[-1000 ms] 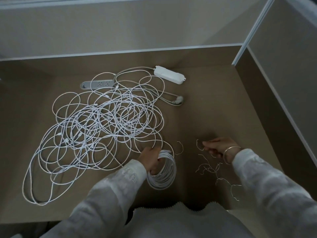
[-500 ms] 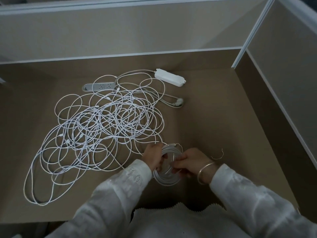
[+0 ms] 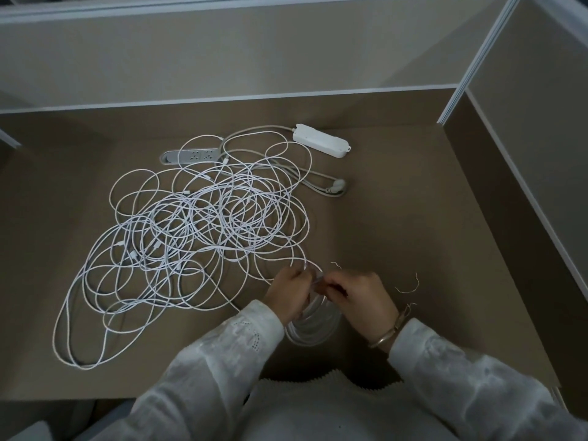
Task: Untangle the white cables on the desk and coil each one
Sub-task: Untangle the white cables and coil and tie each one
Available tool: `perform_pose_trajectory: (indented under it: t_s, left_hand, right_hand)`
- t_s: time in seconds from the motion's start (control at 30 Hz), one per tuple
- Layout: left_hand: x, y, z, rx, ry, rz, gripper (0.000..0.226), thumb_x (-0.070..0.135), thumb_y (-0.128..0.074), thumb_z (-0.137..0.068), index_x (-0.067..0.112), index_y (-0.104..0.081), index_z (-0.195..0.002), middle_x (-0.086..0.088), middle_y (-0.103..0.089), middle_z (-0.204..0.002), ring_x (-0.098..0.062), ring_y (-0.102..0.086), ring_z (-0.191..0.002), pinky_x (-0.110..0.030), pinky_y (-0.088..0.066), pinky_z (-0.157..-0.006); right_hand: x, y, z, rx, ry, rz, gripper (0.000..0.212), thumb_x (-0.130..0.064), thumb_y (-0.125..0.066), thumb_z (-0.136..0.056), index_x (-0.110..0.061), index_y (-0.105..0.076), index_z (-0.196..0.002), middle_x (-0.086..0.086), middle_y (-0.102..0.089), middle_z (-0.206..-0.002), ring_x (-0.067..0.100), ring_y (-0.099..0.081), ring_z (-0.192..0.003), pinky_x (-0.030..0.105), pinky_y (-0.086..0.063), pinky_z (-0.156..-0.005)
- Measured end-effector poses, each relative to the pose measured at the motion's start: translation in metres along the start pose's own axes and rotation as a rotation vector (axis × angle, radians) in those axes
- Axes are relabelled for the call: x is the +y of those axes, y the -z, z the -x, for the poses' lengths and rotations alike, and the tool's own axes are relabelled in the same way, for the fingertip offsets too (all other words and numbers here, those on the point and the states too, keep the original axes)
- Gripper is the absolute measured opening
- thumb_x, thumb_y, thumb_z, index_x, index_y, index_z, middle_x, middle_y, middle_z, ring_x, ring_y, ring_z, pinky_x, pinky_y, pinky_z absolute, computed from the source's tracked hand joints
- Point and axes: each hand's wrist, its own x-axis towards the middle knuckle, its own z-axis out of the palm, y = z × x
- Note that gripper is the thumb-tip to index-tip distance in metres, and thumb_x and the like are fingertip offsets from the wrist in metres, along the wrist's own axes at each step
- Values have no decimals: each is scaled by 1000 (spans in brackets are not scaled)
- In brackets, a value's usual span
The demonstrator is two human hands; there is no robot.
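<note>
In the head view, a finished coil of white cable hangs between the 2 hands at the near edge of the tabletop. The left hand grips the coil's upper left side with curled fingers, and the right hand pinches something thin at the top of the coil, probably a twist tie, though it is too small to be sure. The coil's ring stands roughly upright, its lower arc sagging toward the person; both hands are touching it, so neither has to reach. The tangle of remaining white cables lies to the left and farther out, nearer the left hand, its long axis running from the near left corner toward the far right. One strand leads from the tangle toward the hands. Loose wire ties lie just right of the right hand. Beyond the tangle sit a grey power strip and a white power strip. Binding this coil looks like the step in hand.
</note>
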Motion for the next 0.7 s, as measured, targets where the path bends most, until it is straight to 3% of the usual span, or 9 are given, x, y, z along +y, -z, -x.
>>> perform_pose_trajectory:
  t_s: [0.13,0.23,0.33,0.47,0.57,0.7]
  left_hand:
    - [-4,4,4,-44,-28,81,41,10,-44,-94,15,-49,-54,2,-33,-39,-10,-28,-31,-16,-20,-39]
    - [-6,7,5,-77,-40,75,46,11,-45,-94,16,-51,-49,4,-33,-38,-10,-28,-31,-16,-21,-39]
    - [-5,8,3,-100,-21,57,42,14,-45,-94,16,-48,-52,4,-34,-37,-11,-28,-30,-17,-23,-40]
    - [1,10,5,-143,16,111,40,12,-38,-95,14,-42,-55,1,-28,-37,-11,-23,-29,-15,-19,-39]
    - [5,12,7,-177,36,143,35,11,-36,-96,13,-38,-60,3,-27,-37,-10,-21,-27,-13,-17,-38]
    - [6,13,10,-175,-28,83,30,11,-45,-96,14,-49,-66,8,-35,-39,-8,-31,-30,-13,-22,-37]
  right_hand:
    - [3,-2,5,54,27,-49,15,-26,-61,-78,-17,-73,-80,-5,-70,-72,6,-62,-63,19,-47,-64]
    - [3,-1,8,32,50,-37,16,-26,-61,-78,-16,-73,-83,-5,-71,-77,8,-64,-67,21,-49,-66]
    - [-1,0,8,64,131,107,18,-27,-55,-82,-14,-69,-81,-2,-67,-77,15,-63,-65,28,-51,-59]
    - [-6,4,5,93,217,299,21,-28,-48,-85,-13,-62,-80,3,-60,-83,17,-59,-69,24,-48,-51]
    - [-2,9,1,40,177,139,15,-24,-51,-87,-12,-58,-82,6,-56,-107,18,-59,-89,29,-52,-72]
    - [9,18,-5,-80,78,-104,6,-13,-65,-85,-13,-59,-84,6,-48,-133,14,-56,-112,27,-43,-93]
